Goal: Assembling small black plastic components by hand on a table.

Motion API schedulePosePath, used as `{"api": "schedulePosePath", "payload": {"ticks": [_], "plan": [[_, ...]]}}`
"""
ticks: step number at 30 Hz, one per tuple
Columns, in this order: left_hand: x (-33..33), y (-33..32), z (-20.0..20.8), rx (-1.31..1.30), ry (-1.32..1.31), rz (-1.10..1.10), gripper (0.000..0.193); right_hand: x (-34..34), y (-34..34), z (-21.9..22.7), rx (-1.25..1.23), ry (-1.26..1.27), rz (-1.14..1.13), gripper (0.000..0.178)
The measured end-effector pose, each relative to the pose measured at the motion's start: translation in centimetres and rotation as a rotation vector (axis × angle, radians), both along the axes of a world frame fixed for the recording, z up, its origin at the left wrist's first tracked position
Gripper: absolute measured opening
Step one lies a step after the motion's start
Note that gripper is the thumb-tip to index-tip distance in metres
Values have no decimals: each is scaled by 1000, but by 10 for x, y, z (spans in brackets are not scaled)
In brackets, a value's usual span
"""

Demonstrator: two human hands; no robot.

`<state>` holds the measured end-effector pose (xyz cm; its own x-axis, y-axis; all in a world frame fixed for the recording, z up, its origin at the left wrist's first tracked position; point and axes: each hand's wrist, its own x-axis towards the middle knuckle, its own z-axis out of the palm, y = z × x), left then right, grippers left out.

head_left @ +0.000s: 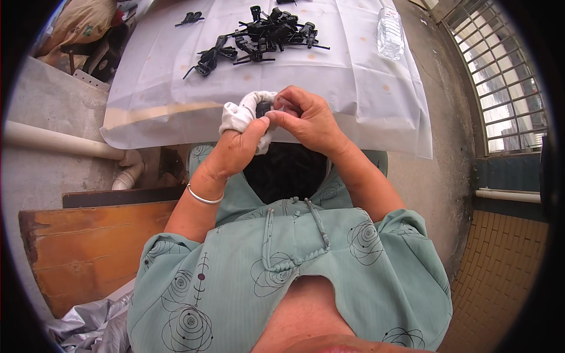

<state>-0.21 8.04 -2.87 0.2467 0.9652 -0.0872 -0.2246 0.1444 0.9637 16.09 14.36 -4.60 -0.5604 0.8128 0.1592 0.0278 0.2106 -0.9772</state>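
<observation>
My left hand [240,144] is closed around a crumpled white cloth [236,117], above the near edge of the table. A small dark piece [263,108] shows in the fold of the cloth, by my left thumb. From the right, my right hand [309,117] meets it with thumb and fingers curled in a pinch. Something small and translucent shows at those fingertips, too blurred to name. Farther back on the table lies a heap of black plastic parts [276,29] with thin prongs. A smaller black part [189,18] sits apart at the left.
A translucent plastic sheet [153,76] covers the table. A clear plastic bottle [390,34] lies at its right side. Between my knees is a dark mass [285,170]. White pipe [65,140] and a wooden board [94,247] are at the left, a barred window [500,70] at the right.
</observation>
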Motion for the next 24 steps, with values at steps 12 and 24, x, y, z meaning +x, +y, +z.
{"api": "schedulePosePath", "payload": {"ticks": [12, 24], "plan": [[15, 1, -9, 505, 694, 369, 22, -15, -8, 6, 200, -164, 27, 22], [8, -8, -29, 580, 598, 528, 22, -39, -11, -3, 231, -142, 38, 22]]}}
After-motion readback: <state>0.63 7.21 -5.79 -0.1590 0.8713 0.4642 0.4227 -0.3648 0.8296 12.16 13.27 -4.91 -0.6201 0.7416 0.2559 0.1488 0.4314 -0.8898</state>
